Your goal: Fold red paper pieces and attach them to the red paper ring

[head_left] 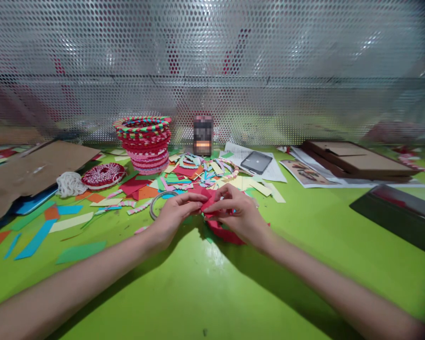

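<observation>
Both hands meet over the green table point(212, 283), pinching a piece of red paper point(219, 225) between the fingertips. My left hand point(175, 215) grips its left end and my right hand point(239, 212) grips the right end, with more red paper trailing under the right palm. A roll of tape point(155, 204) lies just left of my left hand. A heap of coloured paper strips point(194, 174) lies right behind the hands.
A stack of woven paper baskets point(144, 141) stands at the back, with a small woven disc point(103, 174) and white string point(69, 184) to its left. Cardboard point(31, 170) lies far left. A tablet point(256, 162), papers, wooden frames point(357, 158) and a dark tray point(400, 215) sit right. A perforated metal screen point(212, 71) backs the table.
</observation>
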`<state>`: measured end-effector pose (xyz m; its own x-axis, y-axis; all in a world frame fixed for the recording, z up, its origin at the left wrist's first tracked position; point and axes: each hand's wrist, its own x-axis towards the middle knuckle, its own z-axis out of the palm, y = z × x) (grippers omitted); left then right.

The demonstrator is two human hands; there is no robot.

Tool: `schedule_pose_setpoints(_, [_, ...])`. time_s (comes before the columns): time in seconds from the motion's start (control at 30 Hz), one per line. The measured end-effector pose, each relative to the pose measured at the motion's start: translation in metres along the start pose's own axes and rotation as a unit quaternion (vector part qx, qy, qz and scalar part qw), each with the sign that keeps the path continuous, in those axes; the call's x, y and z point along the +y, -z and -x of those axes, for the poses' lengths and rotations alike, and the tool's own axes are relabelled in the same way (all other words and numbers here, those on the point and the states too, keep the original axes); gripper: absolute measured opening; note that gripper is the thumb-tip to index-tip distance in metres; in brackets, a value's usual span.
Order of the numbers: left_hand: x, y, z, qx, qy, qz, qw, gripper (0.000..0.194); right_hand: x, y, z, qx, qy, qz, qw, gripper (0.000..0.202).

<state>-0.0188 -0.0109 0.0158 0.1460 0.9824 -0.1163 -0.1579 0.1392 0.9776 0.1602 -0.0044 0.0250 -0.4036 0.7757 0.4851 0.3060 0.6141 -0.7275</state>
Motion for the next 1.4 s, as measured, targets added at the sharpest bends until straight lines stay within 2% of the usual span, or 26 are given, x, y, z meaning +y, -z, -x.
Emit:
schedule_pose_setpoints(0.13, [0.000,-0.001,0.001,-0.001,-0.011,-0.036,0.999,0.014,0.001,-0.001,-0.001,0.006,-0.035,-0.042,0.998,0.013])
schedule_pose_setpoints(0.27, [0.004,-0.001,0.002,0.006,-0.026,-0.065,0.998,0.015,0.002,-0.003,-0.001,0.031,-0.099,-0.114,0.988,0.002])
schedule_pose_setpoints(0.43, [0.008,-0.002,0.004,0.026,-0.049,-0.071,0.996,0.011,0.003,-0.005,-0.001,0.037,-0.218,-0.179,0.959,0.014])
schedule_pose_setpoints(0.53, [0.009,-0.004,0.005,0.038,-0.047,-0.080,0.995,0.013,0.001,-0.005,-0.001,0.042,-0.250,-0.198,0.947,0.017])
schedule_pose_setpoints(0.63, [0.009,-0.005,0.007,0.043,-0.035,-0.090,0.994,0.013,0.001,-0.005,0.000,0.043,-0.254,-0.221,0.941,0.018])
schedule_pose_setpoints(0.9, [0.011,-0.006,0.011,0.053,0.001,-0.084,0.995,0.009,-0.004,-0.010,0.003,0.058,-0.227,-0.182,0.955,0.021])
schedule_pose_setpoints(1.17, [0.008,-0.008,0.010,0.029,-0.045,-0.075,0.996,0.011,-0.001,-0.012,0.001,0.087,-0.247,-0.237,0.936,0.029])
schedule_pose_setpoints(1.4, [0.004,-0.009,0.011,0.045,-0.031,-0.074,0.996,0.014,0.000,-0.011,0.001,0.083,-0.256,-0.263,0.927,0.035])
